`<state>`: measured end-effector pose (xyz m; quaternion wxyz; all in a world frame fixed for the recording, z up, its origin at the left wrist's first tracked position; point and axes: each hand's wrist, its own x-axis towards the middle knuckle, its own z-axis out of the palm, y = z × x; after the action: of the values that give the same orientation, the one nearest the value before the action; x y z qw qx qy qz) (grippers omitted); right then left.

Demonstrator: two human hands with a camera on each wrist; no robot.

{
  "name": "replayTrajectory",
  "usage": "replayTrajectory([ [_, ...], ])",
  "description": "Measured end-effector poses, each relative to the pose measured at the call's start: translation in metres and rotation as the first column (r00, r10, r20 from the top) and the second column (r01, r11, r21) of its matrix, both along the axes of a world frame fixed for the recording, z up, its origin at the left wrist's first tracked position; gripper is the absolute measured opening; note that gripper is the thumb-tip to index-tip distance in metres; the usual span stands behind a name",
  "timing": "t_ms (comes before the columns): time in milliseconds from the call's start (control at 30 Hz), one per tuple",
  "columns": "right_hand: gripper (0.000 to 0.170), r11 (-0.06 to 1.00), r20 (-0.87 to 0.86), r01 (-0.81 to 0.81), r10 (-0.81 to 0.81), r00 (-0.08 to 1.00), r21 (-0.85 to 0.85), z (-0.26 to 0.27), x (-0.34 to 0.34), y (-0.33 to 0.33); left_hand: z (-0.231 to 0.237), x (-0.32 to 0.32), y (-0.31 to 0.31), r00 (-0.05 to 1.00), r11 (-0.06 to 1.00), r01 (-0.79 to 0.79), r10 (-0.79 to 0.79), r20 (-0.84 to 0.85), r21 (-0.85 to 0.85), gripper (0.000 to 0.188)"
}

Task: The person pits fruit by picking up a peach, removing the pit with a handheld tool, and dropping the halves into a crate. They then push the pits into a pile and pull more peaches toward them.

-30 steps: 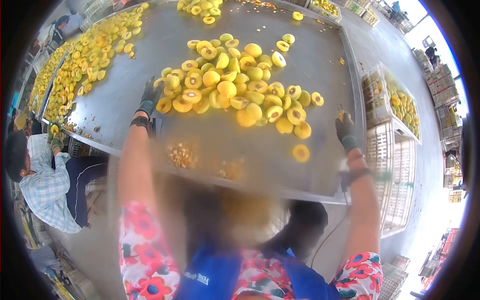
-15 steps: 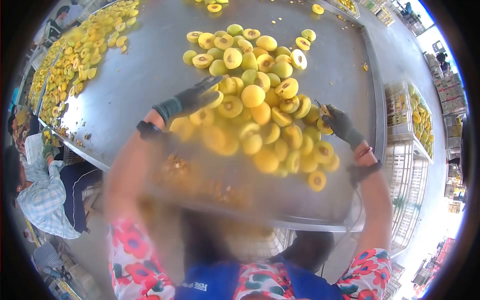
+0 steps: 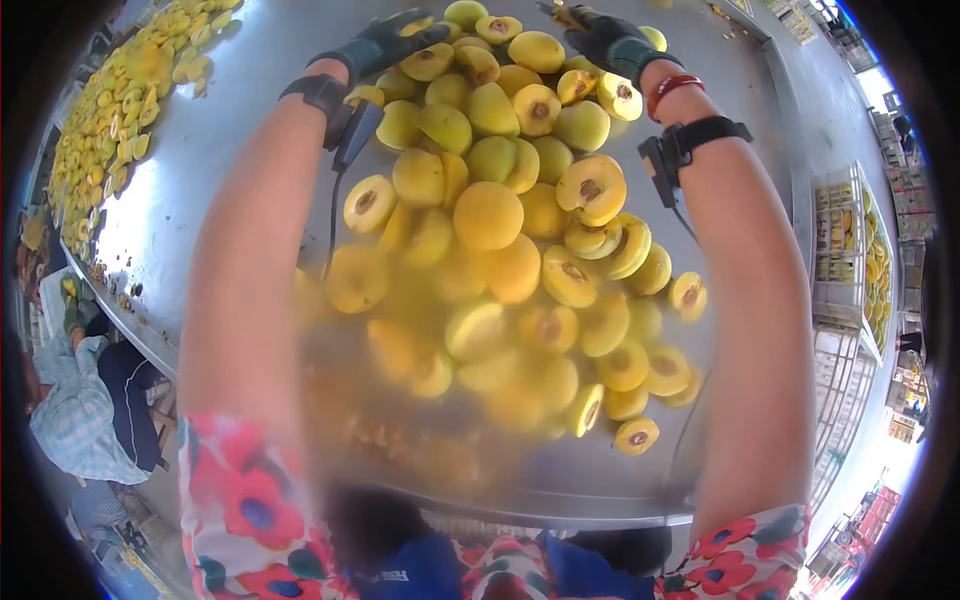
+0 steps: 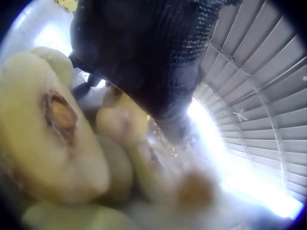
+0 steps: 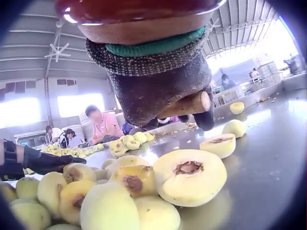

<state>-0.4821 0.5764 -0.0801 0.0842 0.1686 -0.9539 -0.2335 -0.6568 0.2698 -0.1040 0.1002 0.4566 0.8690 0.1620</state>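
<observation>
A heap of yellow peaches (image 3: 489, 215), many cut in half with pits showing, lies on a metal table (image 3: 265, 110) between my forearms. My left hand (image 3: 388, 45), in a dark glove, reaches to the heap's far left side, its fingers extended against the fruit. At the far right side is my gloved right hand (image 3: 605, 42), curled round a wooden-handled tool (image 5: 184, 106); the tool's working end is hidden in the right wrist view. Just below that hand lies a peach half (image 5: 189, 177), cut face up. Large cut peaches (image 4: 57, 129) crowd beside the glove in the left wrist view.
A long pile of peach halves (image 3: 110, 130) covers the table's left side. Beyond the right edge stand plastic crates (image 3: 840, 260), the upper one holding fruit. A person in a checked shirt (image 3: 80, 390) sits at the left, another in pink (image 5: 104, 125) across the table.
Both hands have reached forward from the near sides of the heap to its far end. The heap now lies closer to my body, and some peaches at its near edge have spread out.
</observation>
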Motion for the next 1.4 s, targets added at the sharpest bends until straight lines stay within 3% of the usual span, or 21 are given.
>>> replayTrajectory([
  [33,0.05,0.928,0.03,0.176,-0.176,0.984,-0.327,-0.014,-0.001,-0.002,0.008,0.01,0.014,0.997,1.0,0.026,-0.027,0.076,0.011,0.072],
  [67,0.055,0.728,0.11,0.326,-0.328,0.938,-0.603,-0.021,0.0,-0.006,0.027,0.031,0.025,0.988,0.999,0.044,-0.042,0.147,-0.01,0.078],
  [100,0.056,0.701,0.185,0.352,-0.305,0.934,-0.62,-0.024,0.006,-0.009,0.038,0.054,0.034,0.975,0.998,0.061,-0.053,0.218,-0.026,0.085],
  [200,0.058,0.613,0.369,0.428,-0.229,0.901,-0.664,-0.008,0.046,-0.029,0.056,0.113,0.053,0.99,0.945,0.13,-0.139,-0.01,-0.3,0.062],
  [267,0.058,0.446,0.49,0.577,-0.305,0.817,-0.685,0.019,0.094,-0.057,0.063,0.136,0.043,0.974,0.931,0.224,-0.227,0.021,-0.29,0.066],
  [300,0.057,0.478,0.506,0.56,-0.249,0.826,-0.677,0.025,0.114,-0.063,0.068,0.149,0.038,0.961,0.92,0.271,-0.273,0.032,-0.282,0.068],
  [333,0.056,0.31,0.578,0.665,-0.331,0.746,-0.68,0.025,0.131,-0.073,0.076,0.167,0.034,0.958,0.911,0.279,-0.288,0.018,-0.304,0.07],
  [533,0.05,0.525,0.671,0.695,-0.28,0.686,-0.491,0.068,0.239,-0.14,0.088,0.258,0.009,0.945,0.881,0.32,-0.323,0.053,-0.349,0.075],
  [600,0.046,0.407,0.545,0.622,-0.301,0.782,-0.668,0.047,0.27,-0.145,0.111,0.3,0.006,0.938,0.859,0.337,-0.34,0.062,-0.385,0.073],
  [667,0.04,0.289,0.561,0.696,-0.429,0.708,-0.658,0.036,0.287,-0.145,0.11,0.322,0.004,0.929,0.878,0.348,-0.369,-0.003,-0.329,0.072],
  [733,0.036,0.333,0.472,0.655,-0.485,0.736,-0.678,0.019,0.301,-0.131,0.057,0.317,0.01,0.907,0.91,0.37,-0.398,-0.14,-0.186,0.073],
  [867,0.029,0.36,0.232,0.585,-0.672,0.703,-0.727,0.081,0.327,-0.139,0.078,0.338,0.006,0.911,0.907,0.399,-0.408,-0.051,-0.132,0.073],
  [900,0.03,0.458,0.135,0.537,-0.66,0.739,-0.708,0.077,0.325,-0.123,0.079,0.336,0.012,0.906,0.897,0.412,-0.422,-0.037,-0.163,0.071],
  [1000,0.032,0.45,0.333,0.815,-0.754,0.566,-0.365,0.048,0.311,-0.061,0.079,0.341,0.025,0.861,0.851,0.449,-0.493,-0.123,-0.272,0.07],
  [1033,0.033,0.485,0.379,0.787,-0.694,0.612,-0.382,0.017,0.309,-0.031,0.07,0.335,0.029,0.829,0.833,0.472,-0.531,-0.176,-0.288,0.07],
  [1067,0.035,0.509,0.434,0.761,-0.626,0.648,-0.402,-0.008,0.323,-0.019,0.064,0.329,0.026,0.853,0.85,0.461,-0.504,-0.137,-0.254,0.071],
  [1100,0.036,0.325,0.58,0.804,-0.564,0.587,-0.498,0.021,0.337,-0.043,0.07,0.328,0.024,0.871,0.865,0.451,-0.48,-0.102,-0.222,0.072],
  [1167,0.034,0.173,0.676,0.837,-0.517,0.525,-0.519,0.046,0.378,-0.08,0.104,0.343,0.026,0.92,0.899,0.374,-0.391,-0.029,-0.229,0.075],
  [1267,0.034,-0.035,0.721,0.842,-0.536,0.439,-0.539,0.061,0.415,-0.115,0.098,0.353,0.015,0.984,0.971,0.169,-0.176,0.025,0.17,0.078],
  [1300,0.034,-0.095,0.712,0.823,-0.564,0.419,-0.56,0.066,0.42,-0.121,0.061,0.345,0.014,0.983,0.895,0.183,-0.176,-0.053,0.406,0.079],
  [1400,0.037,-0.109,0.553,0.69,-0.692,0.464,-0.716,0.074,0.429,-0.125,0.128,0.41,-0.039,0.929,0.819,-0.043,-0.178,0.324,0.573,0.076],
])
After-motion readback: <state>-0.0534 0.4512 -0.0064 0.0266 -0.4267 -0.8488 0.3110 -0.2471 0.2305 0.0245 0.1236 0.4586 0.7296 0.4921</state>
